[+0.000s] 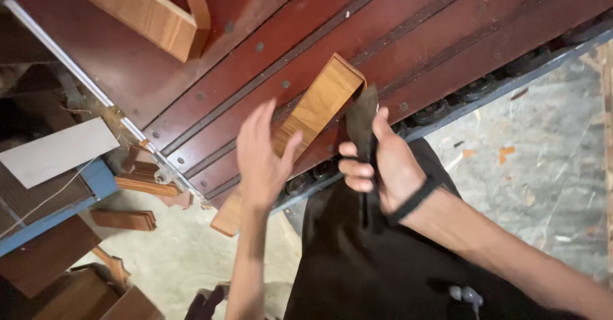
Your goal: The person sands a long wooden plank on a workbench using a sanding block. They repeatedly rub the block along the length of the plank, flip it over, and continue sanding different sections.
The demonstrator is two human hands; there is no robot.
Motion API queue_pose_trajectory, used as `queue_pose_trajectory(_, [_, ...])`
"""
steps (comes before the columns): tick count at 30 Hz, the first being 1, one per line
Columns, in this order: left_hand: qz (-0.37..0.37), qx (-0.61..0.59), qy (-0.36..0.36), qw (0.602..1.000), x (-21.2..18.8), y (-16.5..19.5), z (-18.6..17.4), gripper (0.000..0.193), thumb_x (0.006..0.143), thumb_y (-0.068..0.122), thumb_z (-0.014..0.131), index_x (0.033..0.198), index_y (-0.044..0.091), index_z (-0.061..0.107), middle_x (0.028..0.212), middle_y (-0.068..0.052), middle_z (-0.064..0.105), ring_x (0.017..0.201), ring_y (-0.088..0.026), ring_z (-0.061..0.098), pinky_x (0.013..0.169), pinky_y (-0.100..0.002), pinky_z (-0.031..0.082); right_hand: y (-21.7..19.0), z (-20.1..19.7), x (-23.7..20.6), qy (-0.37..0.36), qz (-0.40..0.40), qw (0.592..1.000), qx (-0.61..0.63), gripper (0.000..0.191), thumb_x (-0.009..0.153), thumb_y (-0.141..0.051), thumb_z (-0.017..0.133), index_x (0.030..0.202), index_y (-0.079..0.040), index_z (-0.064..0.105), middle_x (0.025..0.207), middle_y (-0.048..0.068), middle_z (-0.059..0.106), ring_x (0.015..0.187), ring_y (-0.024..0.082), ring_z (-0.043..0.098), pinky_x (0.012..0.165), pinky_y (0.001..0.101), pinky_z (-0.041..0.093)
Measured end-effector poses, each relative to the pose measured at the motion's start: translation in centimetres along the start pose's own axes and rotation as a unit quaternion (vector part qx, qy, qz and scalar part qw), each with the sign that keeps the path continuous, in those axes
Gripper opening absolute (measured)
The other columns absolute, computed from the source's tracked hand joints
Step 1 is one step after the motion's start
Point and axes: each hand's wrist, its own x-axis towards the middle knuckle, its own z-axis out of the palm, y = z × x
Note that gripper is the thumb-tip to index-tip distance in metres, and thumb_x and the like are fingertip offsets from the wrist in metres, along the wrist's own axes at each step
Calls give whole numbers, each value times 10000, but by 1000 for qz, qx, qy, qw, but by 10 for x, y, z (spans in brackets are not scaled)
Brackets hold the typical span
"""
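Note:
A long light-wood strip [317, 106] lies across the dark red work table [268, 13], its near end sticking out over the table's edge. My left hand [260, 160] hovers just over the strip's lower part with fingers spread; it grips nothing. Right beside the strip's upper end, my right hand [381, 167] is closed on a dark flat blade-like tool [363, 125] that points up and away from me. A dark band circles my right wrist.
A second light-wood piece [137, 7] with a curled edge band lies at the table's far left. Wood offcuts [137, 189] are stacked on the floor at left, near a grey board [54, 151]. Rollers [476, 90] line the table's edge. Littered stone floor at right.

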Motion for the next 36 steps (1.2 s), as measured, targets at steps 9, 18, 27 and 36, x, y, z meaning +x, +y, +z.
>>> queue_pose_trajectory(9, [-27, -88, 64, 994, 99, 36, 42, 197, 1020, 192, 685, 1204, 123, 697, 1009, -60, 604, 948, -263, 621, 825, -393, 525, -18, 58, 9, 62, 39, 997, 15, 517, 1029, -620, 210, 961, -163, 443, 722, 3, 491, 403, 78, 324, 330, 230, 265])
queue_pose_trajectory(18, [-42, -75, 70, 994, 96, 26, 51, 196, 997, 190, 712, 1184, 133, 692, 961, -69, 604, 896, -269, 640, 782, -402, 532, -83, 37, 33, 62, 191, 979, -36, 577, 1078, -547, 164, 955, -43, 416, 753, 28, 496, 387, 38, 320, 298, 183, 287])
queue_pose_trajectory(27, [32, -65, 111, 991, 90, 48, 20, 181, 954, 185, 667, 1102, 90, 708, 966, -117, 661, 931, -332, 669, 780, -428, 549, -41, -7, 95, -13, 185, 982, 31, 638, 1022, -594, 257, 919, 0, 466, 682, 100, 436, 395, 106, 298, 320, 226, 273])
queue_pose_trajectory(36, [108, -62, 72, 990, 48, 58, 18, 167, 953, 195, 639, 1068, 109, 725, 945, -73, 663, 912, -280, 656, 762, -406, 531, 20, -63, 74, -36, 128, 979, 152, 711, 1026, -702, 266, 940, -8, 393, 688, 105, 442, 390, 107, 318, 314, 232, 293])
